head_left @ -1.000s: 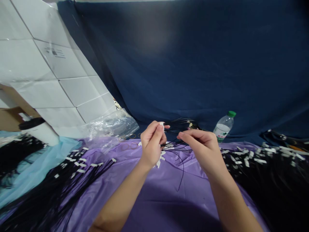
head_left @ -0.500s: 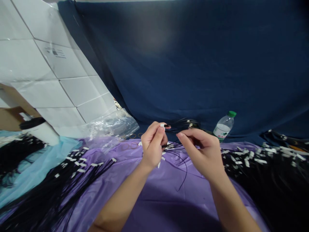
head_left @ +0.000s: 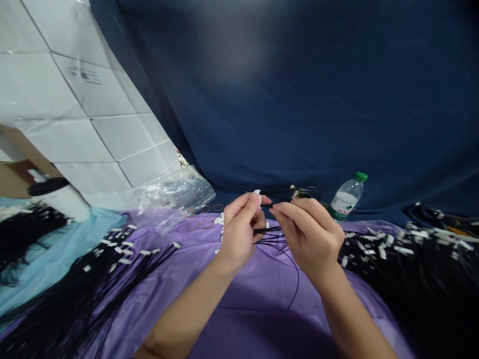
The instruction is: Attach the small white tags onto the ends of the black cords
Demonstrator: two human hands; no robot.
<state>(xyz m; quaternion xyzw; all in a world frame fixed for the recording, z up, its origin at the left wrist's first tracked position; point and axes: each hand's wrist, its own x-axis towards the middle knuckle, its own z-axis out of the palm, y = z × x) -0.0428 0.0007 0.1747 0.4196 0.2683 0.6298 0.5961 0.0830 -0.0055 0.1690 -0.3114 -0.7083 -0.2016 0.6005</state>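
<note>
My left hand [head_left: 241,234] is closed around a small bunch of thin black cords [head_left: 268,232], which run to the right from under its fingers. A white tab [head_left: 258,194] stands up between its thumb and index finger. Just right of it, my right hand [head_left: 312,237] is closed in a pinch, its fingertips on a thin dark strand beside the tab; the strand's full run is hidden. One loose cord [head_left: 298,279] curves down between the hands over purple sheeting [head_left: 269,309]. White tabs [head_left: 219,219] lie behind my left hand.
Black cords with white tabs [head_left: 123,251] lie on the left, and a larger heap [head_left: 404,279] on the right. A green-capped bottle [head_left: 346,199] stands behind my right hand. Clear plastic [head_left: 175,192], a white cup [head_left: 67,202] and a dark blue curtain [head_left: 299,99] are also there.
The white tab in my left fingers has turned from lying sideways to upright. My right fingertips have come slightly left, nearer to it. The loose cord has swung right.
</note>
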